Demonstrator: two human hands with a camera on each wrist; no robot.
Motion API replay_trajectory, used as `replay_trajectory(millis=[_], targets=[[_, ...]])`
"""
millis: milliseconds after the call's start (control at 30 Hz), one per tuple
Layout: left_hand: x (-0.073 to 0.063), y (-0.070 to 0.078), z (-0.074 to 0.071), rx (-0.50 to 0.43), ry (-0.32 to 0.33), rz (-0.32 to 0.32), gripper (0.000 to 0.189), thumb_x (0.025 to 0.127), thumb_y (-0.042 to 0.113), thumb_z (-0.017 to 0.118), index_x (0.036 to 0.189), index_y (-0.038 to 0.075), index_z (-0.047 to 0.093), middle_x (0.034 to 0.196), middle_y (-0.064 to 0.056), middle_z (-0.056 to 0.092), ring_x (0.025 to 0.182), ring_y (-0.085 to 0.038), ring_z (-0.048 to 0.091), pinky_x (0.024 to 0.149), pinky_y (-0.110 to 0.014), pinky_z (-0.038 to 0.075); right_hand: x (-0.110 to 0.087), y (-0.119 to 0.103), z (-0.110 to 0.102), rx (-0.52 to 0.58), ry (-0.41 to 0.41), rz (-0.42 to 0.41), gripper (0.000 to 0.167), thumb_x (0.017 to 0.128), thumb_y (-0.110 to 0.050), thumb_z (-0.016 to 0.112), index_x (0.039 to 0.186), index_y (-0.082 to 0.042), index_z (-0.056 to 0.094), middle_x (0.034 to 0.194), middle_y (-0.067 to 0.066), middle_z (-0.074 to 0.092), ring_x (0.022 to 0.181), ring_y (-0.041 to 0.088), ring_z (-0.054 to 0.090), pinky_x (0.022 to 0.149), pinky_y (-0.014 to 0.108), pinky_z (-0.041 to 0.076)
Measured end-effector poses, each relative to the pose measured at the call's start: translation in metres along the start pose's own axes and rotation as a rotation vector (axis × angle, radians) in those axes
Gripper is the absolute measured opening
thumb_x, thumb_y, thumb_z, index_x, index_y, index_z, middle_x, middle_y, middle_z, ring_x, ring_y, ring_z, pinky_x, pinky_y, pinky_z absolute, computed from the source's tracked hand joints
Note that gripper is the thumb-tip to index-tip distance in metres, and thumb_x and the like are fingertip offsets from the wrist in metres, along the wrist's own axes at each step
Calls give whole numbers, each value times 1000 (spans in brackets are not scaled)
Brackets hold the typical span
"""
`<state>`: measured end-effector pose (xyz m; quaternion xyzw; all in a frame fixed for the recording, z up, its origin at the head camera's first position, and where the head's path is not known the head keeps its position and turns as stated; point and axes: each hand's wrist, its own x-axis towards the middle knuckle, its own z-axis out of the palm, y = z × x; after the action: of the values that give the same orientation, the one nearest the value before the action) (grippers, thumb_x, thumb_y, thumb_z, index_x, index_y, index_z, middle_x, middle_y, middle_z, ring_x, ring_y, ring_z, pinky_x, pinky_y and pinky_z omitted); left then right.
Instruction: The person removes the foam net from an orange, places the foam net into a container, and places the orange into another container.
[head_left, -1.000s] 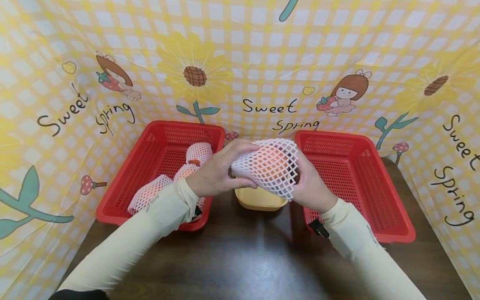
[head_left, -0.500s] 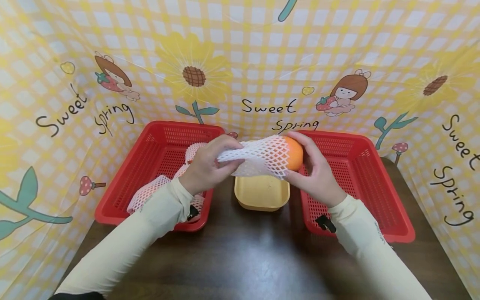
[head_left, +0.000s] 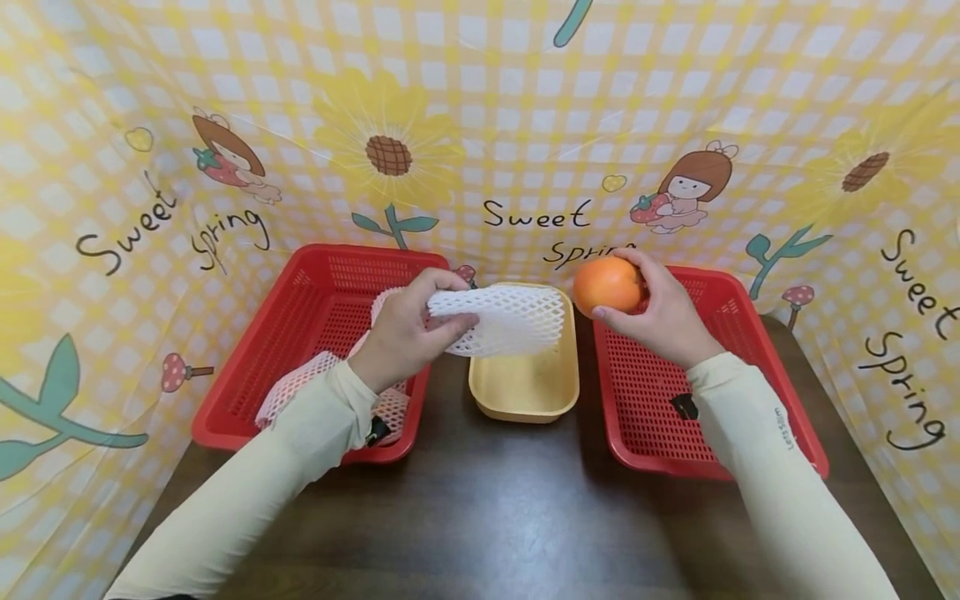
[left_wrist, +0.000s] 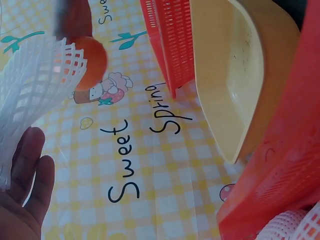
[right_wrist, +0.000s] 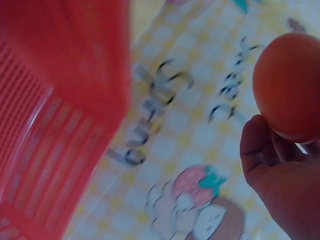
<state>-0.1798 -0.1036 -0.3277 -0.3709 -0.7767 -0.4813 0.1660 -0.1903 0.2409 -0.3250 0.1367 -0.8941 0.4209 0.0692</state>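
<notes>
In the head view my left hand pinches a white foam fruit net by its near end. The net hangs over the yellow tub, its far end spread and nothing seen inside. To the right, my right hand grips a smooth, round orange fruit above the back left part of the right red basket. Fruit and net are apart. The left wrist view shows the net overlapping the fruit in line of sight. In the right wrist view, fingers hold the fruit.
A left red basket holds several net-wrapped fruits, partly hidden by the left arm. The tub stands between the two baskets on a dark wooden table. A yellow checked cloth rises behind and at both sides.
The fruit has come out of the net. My right hand has carried it rightward, from over the tub to over the right basket. My left hand still holds the net, now flattened.
</notes>
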Motion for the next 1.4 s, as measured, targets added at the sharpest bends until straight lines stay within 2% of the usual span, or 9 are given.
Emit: replay_trajectory(millis=[67, 233, 300, 467, 567, 800, 1000, 1233, 1400], targets=[[-2, 0, 0, -3, -16, -20, 33, 82, -1, 82, 107, 5, 61, 101, -9, 69, 74, -16, 61, 59, -30, 55, 6, 9, -5, -56, -13, 37, 74, 85, -35, 81, 147, -17, 46, 137, 10, 49, 114, 31, 52, 92, 53, 45], [-4, -2, 0, 23, -46, 21, 29, 83, 2, 82, 104, 8, 64, 96, -3, 68, 56, -10, 45, 45, -26, 42, 18, 38, -12, -136, -29, 109, 72, 86, -40, 79, 146, -15, 47, 137, 13, 48, 116, 33, 50, 93, 54, 43], [-3, -2, 1, 24, -55, 50, 28, 83, 2, 82, 105, 8, 66, 98, -2, 68, 60, -10, 46, 48, -26, 42, 21, 50, -12, -149, -31, 134, 72, 87, -41, 78, 146, -16, 46, 138, 13, 48, 116, 34, 49, 94, 55, 43], [-1, -3, 2, -7, -73, 96, 27, 82, 1, 83, 104, 7, 69, 103, 0, 67, 85, -15, 57, 59, -28, 48, 31, 77, -8, -223, -75, 219, 80, 88, -42, 75, 153, -12, 39, 140, 17, 48, 118, 37, 48, 97, 59, 43], [-1, -3, 0, -1, -88, 92, 24, 82, 3, 83, 102, 7, 70, 99, 1, 65, 86, -15, 57, 62, -28, 47, 38, 90, -3, -280, -111, 269, 88, 88, -42, 75, 156, -8, 32, 143, 21, 47, 119, 41, 48, 99, 61, 42], [-6, 1, -1, 21, -168, -14, 24, 86, 13, 83, 106, 9, 70, 93, 4, 65, 78, -12, 56, 63, -29, 49, 47, 117, 15, -266, -167, 368, 91, 87, -38, 77, 153, -1, 27, 134, 27, 49, 111, 43, 52, 95, 60, 46], [-7, 4, 0, 45, -229, -86, 29, 88, 16, 80, 114, 10, 69, 104, 1, 69, 82, -13, 60, 67, -32, 53, 42, 137, 25, -294, -171, 334, 76, 89, -27, 72, 148, 2, 34, 132, 29, 48, 112, 43, 48, 96, 59, 43], [-9, 6, -1, 74, -348, -168, 33, 90, 20, 79, 120, 15, 66, 104, 4, 67, 79, -14, 59, 68, -32, 53, 39, 143, 33, -316, -172, 323, 78, 90, -27, 72, 151, 0, 34, 135, 30, 49, 115, 44, 48, 99, 60, 40], [-5, 5, 1, 121, -447, -167, 35, 91, 27, 78, 121, 21, 63, 103, 7, 68, 78, -12, 59, 70, -31, 53, 45, 144, 34, -337, -173, 319, 77, 90, -26, 72, 151, 0, 33, 133, 31, 49, 115, 44, 48, 99, 60, 40]])
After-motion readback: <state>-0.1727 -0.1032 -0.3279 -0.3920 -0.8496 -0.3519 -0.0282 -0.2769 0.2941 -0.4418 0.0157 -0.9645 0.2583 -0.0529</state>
